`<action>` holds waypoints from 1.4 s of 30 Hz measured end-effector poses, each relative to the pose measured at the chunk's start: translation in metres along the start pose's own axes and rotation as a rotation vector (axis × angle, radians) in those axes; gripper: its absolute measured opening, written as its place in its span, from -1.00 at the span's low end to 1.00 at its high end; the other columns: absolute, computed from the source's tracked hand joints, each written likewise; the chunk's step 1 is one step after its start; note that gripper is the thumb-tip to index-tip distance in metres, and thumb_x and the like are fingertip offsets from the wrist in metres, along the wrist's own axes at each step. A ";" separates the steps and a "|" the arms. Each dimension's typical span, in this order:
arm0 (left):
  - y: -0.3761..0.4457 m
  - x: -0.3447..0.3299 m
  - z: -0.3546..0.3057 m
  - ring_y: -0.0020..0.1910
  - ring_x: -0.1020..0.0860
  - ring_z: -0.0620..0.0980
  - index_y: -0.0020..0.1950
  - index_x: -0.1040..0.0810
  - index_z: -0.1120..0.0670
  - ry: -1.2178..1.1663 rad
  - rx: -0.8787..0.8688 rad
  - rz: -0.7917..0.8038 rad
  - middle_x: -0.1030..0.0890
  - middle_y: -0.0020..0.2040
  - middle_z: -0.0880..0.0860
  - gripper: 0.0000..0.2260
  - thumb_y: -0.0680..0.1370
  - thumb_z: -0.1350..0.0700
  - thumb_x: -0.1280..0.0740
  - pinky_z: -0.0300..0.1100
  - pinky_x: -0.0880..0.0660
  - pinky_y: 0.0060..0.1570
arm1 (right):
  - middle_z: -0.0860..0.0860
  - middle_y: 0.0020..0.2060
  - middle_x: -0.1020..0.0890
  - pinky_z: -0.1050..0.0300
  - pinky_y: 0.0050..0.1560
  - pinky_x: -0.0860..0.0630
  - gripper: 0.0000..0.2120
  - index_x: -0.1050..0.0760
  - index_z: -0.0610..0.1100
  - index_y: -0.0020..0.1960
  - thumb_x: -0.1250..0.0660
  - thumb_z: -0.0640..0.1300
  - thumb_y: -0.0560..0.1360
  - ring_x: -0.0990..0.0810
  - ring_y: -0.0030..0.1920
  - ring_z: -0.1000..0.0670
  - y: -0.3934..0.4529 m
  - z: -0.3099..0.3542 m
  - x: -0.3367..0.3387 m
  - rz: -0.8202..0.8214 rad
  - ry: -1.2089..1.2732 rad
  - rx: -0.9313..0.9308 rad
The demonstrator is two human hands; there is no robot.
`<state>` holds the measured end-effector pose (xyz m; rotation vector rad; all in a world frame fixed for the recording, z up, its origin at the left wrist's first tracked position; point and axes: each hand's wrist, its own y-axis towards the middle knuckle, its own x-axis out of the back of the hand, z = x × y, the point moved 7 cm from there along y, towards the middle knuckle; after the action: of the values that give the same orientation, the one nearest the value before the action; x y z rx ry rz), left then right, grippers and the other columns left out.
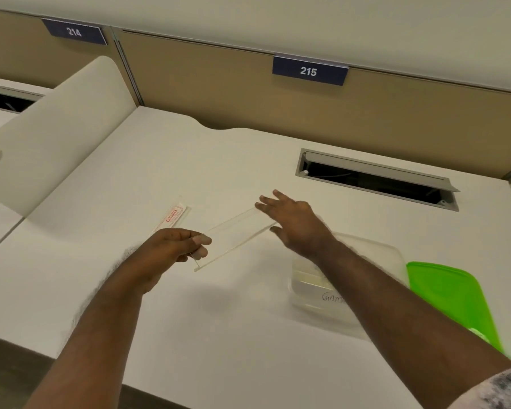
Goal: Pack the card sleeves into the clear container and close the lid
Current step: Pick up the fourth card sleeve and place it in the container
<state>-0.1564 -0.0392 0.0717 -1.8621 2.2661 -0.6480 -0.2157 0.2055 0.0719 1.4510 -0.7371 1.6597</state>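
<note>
Desk (189, 335) is filling the frame; lidless container (313, 293) and green lid (449, 293) are sitting lower right; left hand (171, 249) is pinching clear sleeves (236, 234) mid-frame, right hand (292, 219) is spreading wide over their far end

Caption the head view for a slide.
Both hands hold a clear sleeve pack above the desk; open clear container, green lid alongside.

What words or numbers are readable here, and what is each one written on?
"214": blue sign on the partition, upper left.
"215": blue sign on the partition, centre.
"GAM…": handwriting on the clear container; the rest is hidden by the right arm.
Red label on the card sleeve pack lying on the desk: too blurred to read.
</note>
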 end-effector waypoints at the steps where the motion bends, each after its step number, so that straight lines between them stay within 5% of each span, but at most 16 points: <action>1: 0.002 -0.004 -0.002 -0.11 -0.61 -0.12 -0.04 -0.73 0.05 -0.018 -0.002 0.035 -0.71 -0.14 0.04 -0.82 0.58 0.10 -0.31 -0.14 -0.43 0.00 | 0.15 0.49 -0.29 -0.02 0.31 -0.25 -0.42 -0.21 0.11 0.49 -0.32 -0.08 0.52 -0.11 0.53 0.06 -0.008 -0.009 0.007 -0.009 0.050 -0.015; 5: 0.011 -0.023 -0.010 -0.10 -0.60 -0.06 0.07 -0.70 0.08 -0.099 -0.018 0.122 -0.68 -0.13 0.04 -0.79 0.57 0.06 -0.31 -0.09 -0.42 0.04 | 0.19 0.41 -0.40 0.05 0.33 -0.18 -0.49 -0.31 0.17 0.42 -0.35 0.04 0.50 -0.23 0.46 0.12 -0.045 -0.037 0.031 -0.023 0.196 -0.077; 11: 0.030 -0.059 -0.031 0.01 -0.60 -0.07 0.12 -0.67 -0.06 -0.011 -0.053 0.134 -0.72 0.02 -0.01 -0.81 0.59 0.06 -0.30 -0.07 -0.41 0.10 | 0.17 0.24 -0.51 0.08 0.26 -0.44 -0.62 -0.47 0.08 0.28 -0.39 0.03 0.48 -0.48 0.20 0.15 -0.100 -0.070 0.046 0.020 0.435 -0.216; 16: 0.034 -0.100 -0.052 0.11 -0.60 -0.09 0.16 -0.64 -0.12 0.033 -0.116 0.254 -0.67 0.15 -0.08 -0.59 0.39 -0.26 -0.36 -0.08 -0.46 0.11 | 0.22 0.13 -0.57 0.18 0.14 -0.47 -0.70 -0.54 0.15 0.18 -0.42 0.00 0.46 -0.53 0.12 0.23 -0.137 -0.098 0.055 -0.001 0.611 -0.350; 19: 0.040 -0.120 -0.061 0.18 -0.59 0.03 0.20 -0.60 -0.11 0.125 -0.167 0.277 -0.67 0.15 -0.07 -0.60 0.38 -0.15 -0.45 0.02 -0.51 0.16 | 0.19 0.11 -0.61 0.28 0.09 -0.49 -0.72 -0.53 0.28 0.09 -0.43 -0.02 0.45 -0.56 0.08 0.26 -0.155 -0.113 0.060 0.006 0.709 -0.422; 22: 0.046 -0.135 -0.068 0.20 -0.57 0.10 0.17 -0.61 -0.08 0.168 -0.198 0.289 -0.68 0.12 -0.05 -0.72 0.48 -0.05 -0.42 0.10 -0.50 0.18 | 0.09 0.07 -0.68 0.02 0.20 -0.54 -0.77 -0.62 0.14 0.05 -0.45 0.03 0.39 -0.64 0.09 0.08 -0.170 -0.127 0.066 0.016 0.866 -0.486; 25: 0.049 -0.150 -0.073 0.12 -0.58 0.04 0.14 -0.62 -0.08 0.185 -0.210 0.329 -0.67 0.10 -0.08 -0.73 0.48 -0.12 -0.36 0.06 -0.51 0.12 | 0.09 0.01 -0.72 0.10 0.17 -0.56 -0.71 -0.65 0.06 0.02 -0.42 0.11 0.33 -0.66 0.07 0.07 -0.182 -0.135 0.078 -0.002 0.921 -0.486; 29: 0.051 -0.166 -0.077 -0.01 -0.57 -0.20 0.13 -0.62 -0.09 0.199 -0.222 0.372 -0.67 0.04 -0.15 -0.73 0.50 -0.15 -0.32 -0.27 -0.47 -0.03 | 0.15 -0.01 -0.72 0.31 0.07 -0.54 -0.75 -0.67 0.07 -0.02 -0.39 0.12 0.36 -0.66 0.04 0.11 -0.193 -0.143 0.091 -0.029 0.931 -0.488; 33: 0.054 -0.176 -0.077 -0.04 -0.56 -0.30 0.06 -0.64 -0.10 0.271 -0.274 0.325 -0.65 -0.01 -0.23 -0.86 0.55 -0.05 -0.35 -0.43 -0.44 -0.09 | 0.15 -0.02 -0.72 0.17 0.13 -0.55 -0.66 -0.67 0.01 0.03 -0.39 0.15 0.34 -0.66 0.03 0.13 -0.202 -0.152 0.090 -0.008 0.880 -0.529; 37: 0.059 -0.187 -0.076 -0.12 -0.51 -0.21 0.06 -0.64 -0.09 0.453 -0.350 0.242 -0.57 0.02 -0.14 -0.86 0.52 -0.01 -0.40 -0.36 -0.40 -0.08 | 0.34 -0.13 -0.67 0.24 0.09 -0.46 -0.77 -0.62 0.25 -0.10 -0.40 0.23 0.27 -0.60 -0.01 0.32 -0.210 -0.163 0.078 -0.008 0.729 -0.596; 42: 0.066 -0.206 -0.064 0.12 -0.44 -0.02 0.21 -0.58 -0.15 1.040 -0.460 0.134 -0.53 0.15 -0.13 -0.72 0.53 -0.16 -0.31 -0.06 -0.32 0.15 | 0.11 0.03 -0.57 0.07 0.22 -0.21 -0.68 -0.58 0.25 0.10 -0.41 0.24 0.37 -0.39 0.20 0.06 -0.217 -0.173 0.050 0.022 0.282 -0.669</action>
<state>-0.1933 0.1833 0.0690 -1.7087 3.3725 -1.4206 -0.1219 0.4714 0.0747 0.7260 -1.0186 1.3967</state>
